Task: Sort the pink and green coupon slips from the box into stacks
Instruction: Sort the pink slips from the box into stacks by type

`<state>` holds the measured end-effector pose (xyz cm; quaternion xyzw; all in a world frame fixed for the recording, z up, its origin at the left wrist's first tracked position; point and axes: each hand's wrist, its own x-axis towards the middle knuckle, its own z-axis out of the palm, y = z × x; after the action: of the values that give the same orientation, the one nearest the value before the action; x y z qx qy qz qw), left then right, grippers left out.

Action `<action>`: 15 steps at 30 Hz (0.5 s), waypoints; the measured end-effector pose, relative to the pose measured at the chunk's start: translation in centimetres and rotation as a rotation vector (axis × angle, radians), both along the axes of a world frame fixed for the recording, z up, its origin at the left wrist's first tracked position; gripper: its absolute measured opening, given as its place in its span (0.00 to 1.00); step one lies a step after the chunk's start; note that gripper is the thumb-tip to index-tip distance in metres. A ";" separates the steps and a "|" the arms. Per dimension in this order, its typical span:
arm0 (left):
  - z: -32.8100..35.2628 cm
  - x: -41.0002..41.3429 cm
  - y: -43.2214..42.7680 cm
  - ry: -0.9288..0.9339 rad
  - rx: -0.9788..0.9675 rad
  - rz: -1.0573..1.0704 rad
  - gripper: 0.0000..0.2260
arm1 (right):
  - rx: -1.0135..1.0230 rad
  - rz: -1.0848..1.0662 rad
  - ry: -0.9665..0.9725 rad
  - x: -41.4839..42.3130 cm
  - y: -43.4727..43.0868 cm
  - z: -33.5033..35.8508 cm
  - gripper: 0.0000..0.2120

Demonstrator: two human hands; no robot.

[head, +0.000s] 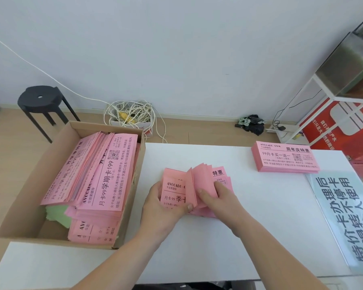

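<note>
White table [249,216]: left hand [161,203], right hand [215,198] fan pink slips [199,185] mid-table.

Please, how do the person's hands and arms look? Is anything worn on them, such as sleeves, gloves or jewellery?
The left hand and the right hand are bare: no gloves, rings, watch or bracelet show. The left forearm and the right forearm are bare too, with no sleeve in view down to the picture's lower edge. The visible nails look short and unpainted.
</note>
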<state>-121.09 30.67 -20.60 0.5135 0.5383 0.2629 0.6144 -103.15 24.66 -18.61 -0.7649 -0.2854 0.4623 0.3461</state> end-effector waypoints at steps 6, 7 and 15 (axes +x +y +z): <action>-0.5 -0.4 0.7 0.299 0.133 -0.056 0.27 | 0.003 0.006 0.022 0.0 -0.1 0.0 0.12; -0.1 -0.7 0.9 0.268 0.125 -0.031 0.13 | 0.007 0.006 0.032 0.0 -0.1 0.0 0.12; 0.5 -1.1 0.5 0.113 -0.097 -0.051 0.12 | 0.023 -0.007 0.027 -0.4 -0.1 0.1 0.12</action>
<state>-122.18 31.18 -20.06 0.5108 0.5707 0.1916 0.6137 -103.54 24.60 -18.55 -0.7554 -0.2834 0.4682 0.3604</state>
